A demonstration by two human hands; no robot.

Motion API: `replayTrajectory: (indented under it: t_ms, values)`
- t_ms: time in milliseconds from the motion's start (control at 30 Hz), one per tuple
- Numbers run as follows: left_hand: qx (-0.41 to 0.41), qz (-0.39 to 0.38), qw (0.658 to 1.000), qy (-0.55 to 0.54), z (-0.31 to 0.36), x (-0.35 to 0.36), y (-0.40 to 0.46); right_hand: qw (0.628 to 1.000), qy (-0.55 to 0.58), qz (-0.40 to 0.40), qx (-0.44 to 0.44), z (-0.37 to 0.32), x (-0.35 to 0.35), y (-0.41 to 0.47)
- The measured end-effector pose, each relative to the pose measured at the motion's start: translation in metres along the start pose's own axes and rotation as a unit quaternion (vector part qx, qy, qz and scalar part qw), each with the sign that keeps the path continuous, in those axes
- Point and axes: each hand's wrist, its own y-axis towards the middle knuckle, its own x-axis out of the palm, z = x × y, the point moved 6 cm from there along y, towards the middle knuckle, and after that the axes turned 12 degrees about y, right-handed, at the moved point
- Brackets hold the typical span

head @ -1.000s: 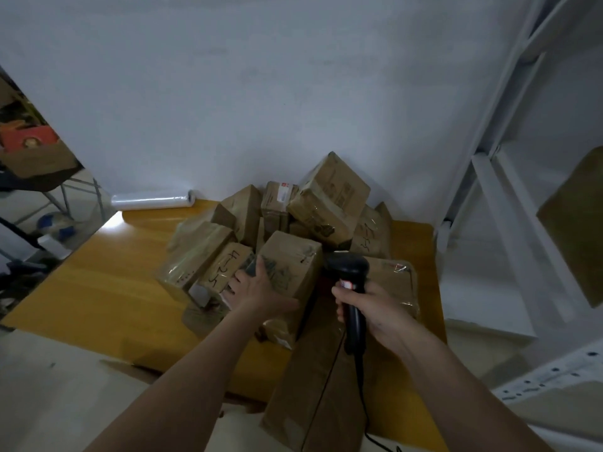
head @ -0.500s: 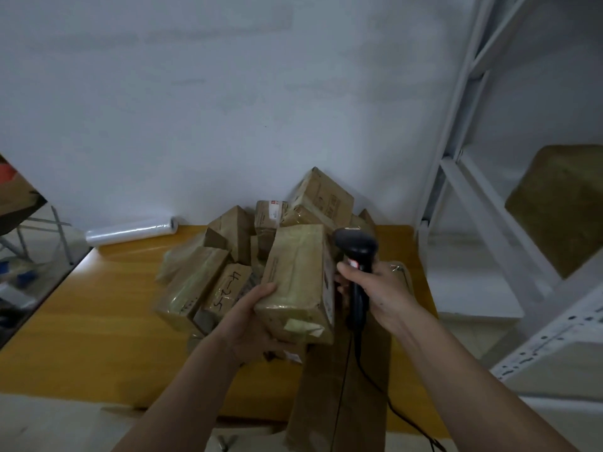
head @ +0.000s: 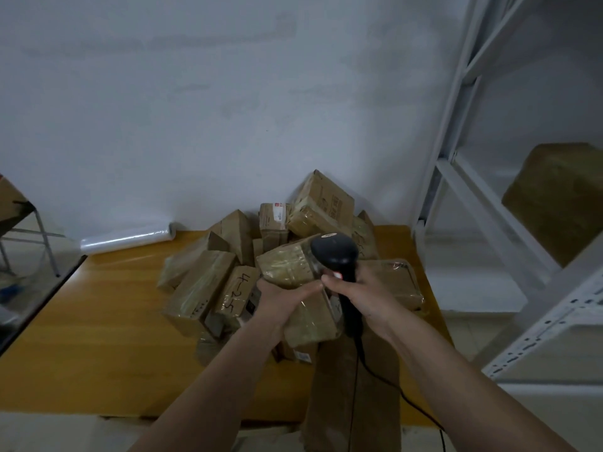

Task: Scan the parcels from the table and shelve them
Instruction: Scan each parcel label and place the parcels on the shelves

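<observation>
Taped brown parcel [head: 293, 272] lifted above the surface [head: 98, 337], tilted, left hand [head: 280, 296] gripping it. Black corded scanner [head: 336, 256] in right hand [head: 362, 296], head touching the parcel's top. Remaining parcels [head: 228, 265] heaped on the surface (one marked "4-25"). One parcel on the shelf [head: 561, 197].

About ten taped cardboard parcels [head: 202, 285] heaped on one tabletop [head: 98, 337] — the exact number is unclear; one barcode scanner [head: 336, 256], one stretch-film roll [head: 127, 238], one parcel on the shelf [head: 561, 197] — two hands
</observation>
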Motion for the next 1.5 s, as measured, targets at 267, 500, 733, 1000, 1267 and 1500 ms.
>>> replayTrajectory:
  t_ms: [267,500,733,1000,1267,1500]
  values:
    - [0.003,-0.016,1.000,-0.003,0.022,-0.015,0.010,1.000,0.007,0.018,-0.001,-0.007,-0.005,-0.006]
    - [0.046,-0.058,0.997,-0.037,0.054,-0.045,0.018,0.994,-0.080,0.028,-0.067,-0.028,-0.004,-0.018]
    - [0.039,-0.072,0.995,-0.057,0.058,-0.057,0.017,0.988,-0.127,-0.015,-0.088,-0.027,0.010,-0.027]
    - [0.067,-0.077,0.994,-0.041,0.057,-0.067,0.026,0.987,-0.138,0.006,-0.082,-0.026,0.013,-0.035]
    - [0.084,-0.087,0.992,-0.035,0.063,-0.070,0.025,0.985,-0.155,0.020,-0.078,-0.024,0.019,-0.043]
    - [0.099,-0.093,0.990,-0.038,0.061,-0.077,0.030,0.986,-0.154,0.014,-0.064,-0.021,0.029,-0.050]
